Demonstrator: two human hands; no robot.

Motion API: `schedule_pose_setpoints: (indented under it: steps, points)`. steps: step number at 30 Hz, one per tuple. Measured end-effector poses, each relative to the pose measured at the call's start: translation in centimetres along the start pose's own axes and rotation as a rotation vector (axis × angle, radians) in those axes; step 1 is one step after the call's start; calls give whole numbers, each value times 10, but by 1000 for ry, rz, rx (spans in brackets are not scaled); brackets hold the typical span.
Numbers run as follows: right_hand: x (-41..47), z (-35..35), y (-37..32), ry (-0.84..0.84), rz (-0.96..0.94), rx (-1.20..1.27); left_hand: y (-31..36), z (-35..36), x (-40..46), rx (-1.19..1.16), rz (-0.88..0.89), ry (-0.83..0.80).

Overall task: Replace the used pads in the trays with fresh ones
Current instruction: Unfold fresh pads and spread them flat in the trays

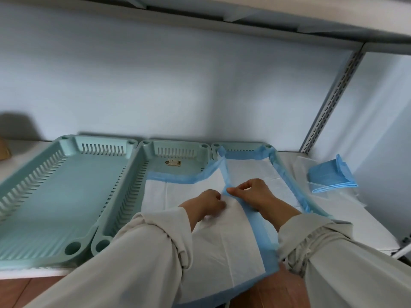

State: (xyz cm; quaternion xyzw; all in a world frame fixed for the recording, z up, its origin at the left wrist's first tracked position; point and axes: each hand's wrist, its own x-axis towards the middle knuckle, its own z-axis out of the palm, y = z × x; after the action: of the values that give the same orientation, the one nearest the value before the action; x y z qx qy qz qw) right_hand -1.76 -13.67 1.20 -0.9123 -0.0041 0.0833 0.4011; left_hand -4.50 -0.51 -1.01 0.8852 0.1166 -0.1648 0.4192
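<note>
Three mint-green trays stand side by side on the white shelf: the left tray [55, 196] bare, the middle tray [178, 162] partly covered, the right tray [287, 172] lined with a white pad [251, 172] edged in blue. A second white, blue-bordered pad [231, 236] lies over the middle tray and hangs past the shelf's front edge. My left hand [210, 202] pinches this pad's white face near its right border. My right hand [251, 194] pinches the blue border just beside it. Both wrists come out of beige sleeves.
A folded blue pad [331, 176] lies on thin white sheets at the shelf's right end. A slotted metal upright [333, 101] rises at the back right, and a shelf board runs overhead. A small label sits on the middle tray's floor [173, 162]. Wooden floor shows below.
</note>
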Motion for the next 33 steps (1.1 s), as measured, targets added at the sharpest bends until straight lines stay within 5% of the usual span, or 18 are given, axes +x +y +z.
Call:
schedule_pose_setpoints:
  steps: [8, 15, 21, 26, 30, 33]
  points:
    - [4, 26, 9, -90, -32, -280, -20, -10, -11, 75, -49, -118]
    - [20, 28, 6, 100, 15, -212, -77, -46, 2, 151, -183, 302]
    - [29, 37, -7, 21, 44, -302, -105, -69, 20, 207, -377, 397]
    - [39, 41, -7, 125, -120, -261, -120, -68, 33, 68, -370, 452]
    - [28, 38, -10, 384, -296, -373, -123, -67, 37, 38, -321, 504]
    - [26, 25, -4, 502, -257, -411, -128, -63, 38, 137, -290, 502]
